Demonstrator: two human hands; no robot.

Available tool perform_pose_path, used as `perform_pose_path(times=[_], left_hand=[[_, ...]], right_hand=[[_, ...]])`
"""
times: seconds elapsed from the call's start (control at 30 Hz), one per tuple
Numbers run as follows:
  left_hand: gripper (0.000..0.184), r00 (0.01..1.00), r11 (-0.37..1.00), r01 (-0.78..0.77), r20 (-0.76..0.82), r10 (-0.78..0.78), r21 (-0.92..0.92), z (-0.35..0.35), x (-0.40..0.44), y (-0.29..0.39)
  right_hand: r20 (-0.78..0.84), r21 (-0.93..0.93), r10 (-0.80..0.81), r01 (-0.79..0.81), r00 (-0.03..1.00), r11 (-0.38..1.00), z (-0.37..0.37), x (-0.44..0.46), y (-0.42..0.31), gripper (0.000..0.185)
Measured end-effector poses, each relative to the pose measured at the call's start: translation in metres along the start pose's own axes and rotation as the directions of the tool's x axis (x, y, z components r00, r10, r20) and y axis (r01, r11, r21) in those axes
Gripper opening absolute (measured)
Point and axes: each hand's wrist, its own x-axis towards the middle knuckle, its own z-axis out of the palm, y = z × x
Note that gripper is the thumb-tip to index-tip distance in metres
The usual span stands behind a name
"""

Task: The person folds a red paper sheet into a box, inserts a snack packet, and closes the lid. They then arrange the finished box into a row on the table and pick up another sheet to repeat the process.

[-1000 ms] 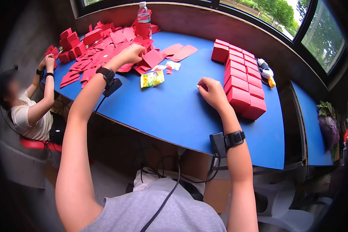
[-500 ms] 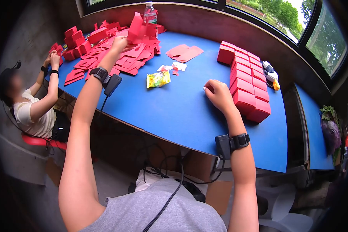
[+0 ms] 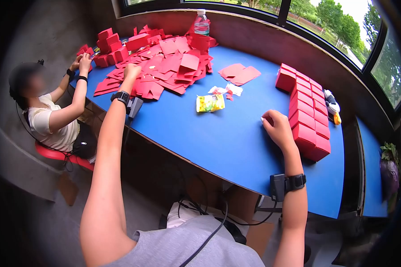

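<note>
My left hand (image 3: 132, 71) is over the left part of a wide pile of flat red card pieces (image 3: 158, 71). Its fingers look curled closed, and whatever they touch or hold is hidden. My right hand (image 3: 276, 126) hovers at or rests on the blue table (image 3: 236, 147), fingers bent and drawn together, with nothing visible in them. Just right of it stands a block of folded red boxes (image 3: 305, 113), set side by side in two rows. Two or so flat red cards (image 3: 239, 74) lie apart from the pile.
A yellow packet (image 3: 210, 103) and torn white wrapper (image 3: 227, 90) lie mid-table. A water bottle (image 3: 202, 26) stands behind the pile. Stacked red boxes (image 3: 109, 44) are at the far left, near a seated co-worker (image 3: 53, 107). A white and yellow item (image 3: 332, 106) lies behind the boxes.
My left hand has moved left and down over the pile; the red card raised beside it before is no longer held up. The view has shifted, while my right hand stays by the boxes.
</note>
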Motion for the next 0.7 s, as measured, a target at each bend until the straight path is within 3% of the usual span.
perform_pose_path(times=[0.03,0.07,0.1,0.13,0.17,0.23,0.27,0.33,0.37,0.4,0.47,0.5,0.57,0.6,0.67,0.7], left_hand=[[0.049,0.99,0.988,0.14,0.019,-0.141,0.061,0.001,0.025,-0.028],[0.049,0.988,0.986,0.151,0.009,-0.152,0.066,-0.012,0.011,-0.026],[0.049,0.901,0.92,0.389,-0.227,-0.369,0.049,-0.021,-0.006,-0.026],[0.05,0.716,0.803,0.595,-0.439,-0.543,-0.024,-0.029,-0.019,-0.028],[0.038,0.199,0.442,0.471,-0.396,-0.896,-0.764,-0.03,0.003,-0.045],[0.029,-0.067,0.334,0.022,-0.335,-0.94,-0.942,-0.037,-0.001,-0.062],[0.029,-0.075,0.338,0.026,-0.339,-0.938,-0.941,-0.046,-0.004,-0.06],[0.029,-0.029,0.316,0.435,-0.363,-0.931,-0.843,-0.054,-0.001,-0.06],[0.028,-0.104,0.227,0.495,-0.317,-0.943,-0.839,-0.04,0.049,-0.103],[0.028,-0.101,0.23,0.494,-0.318,-0.943,-0.839,-0.032,0.073,-0.135],[0.02,0.235,0.412,0.8,-0.403,-0.885,-0.437,-0.026,0.109,-0.168],[0.02,0.242,0.418,0.8,-0.406,-0.881,-0.431,-0.026,0.111,-0.169],[0.025,0.493,0.575,0.688,-0.297,-0.818,-0.443,-0.019,0.104,-0.18],[0.025,0.491,0.573,0.693,-0.295,-0.82,-0.437,-0.014,0.097,-0.178],[0.024,0.647,0.57,0.333,-0.257,-0.718,-0.751,-0.01,0.079,-0.156],[0.024,0.646,0.569,0.337,-0.256,-0.719,-0.75,-0.014,0.072,-0.148]], right_hand=[[0.004,0.001,0.011,-0.011,1.0,1.0,0.0,0.0,0.0,0.011],[-0.002,0.008,0.016,-0.016,1.0,1.0,0.0,0.0,0.0,0.011],[-0.007,0.014,0.022,-0.022,1.0,1.0,0.001,0.001,0.0,0.011],[0.0,0.016,0.029,-0.029,1.0,0.999,0.0,0.001,-0.001,0.011],[-0.001,0.017,0.038,-0.038,0.999,0.999,0.001,0.001,-0.001,0.011],[0.019,0.018,0.066,-0.067,0.998,0.998,-0.001,0.002,-0.006,0.01],[0.028,0.021,0.065,-0.066,0.997,0.998,0.0,0.002,-0.006,0.01],[0.018,0.004,0.053,-0.053,0.998,0.999,0.001,0.002,-0.006,0.01],[0.02,0.004,0.053,-0.053,0.998,0.999,0.0,0.002,-0.006,0.01],[0.024,-0.002,0.07,-0.07,0.997,0.998,-0.001,0.002,-0.007,0.01],[0.018,0.001,0.1,-0.1,0.995,0.995,0.002,0.002,-0.006,0.01],[0.001,0.034,0.097,-0.097,0.995,0.995,0.003,0.002,-0.003,0.01],[-0.003,0.064,0.101,-0.1,0.995,0.993,0.004,0.001,-0.001,0.01],[-0.003,0.053,0.082,-0.081,0.997,0.995,0.004,0.001,-0.001,0.01],[-0.003,0.041,0.064,-0.063,0.998,0.997,0.004,0.003,-0.001,0.009],[-0.005,0.036,0.059,-0.059,0.998,0.998,0.005,0.003,-0.001,0.009]])
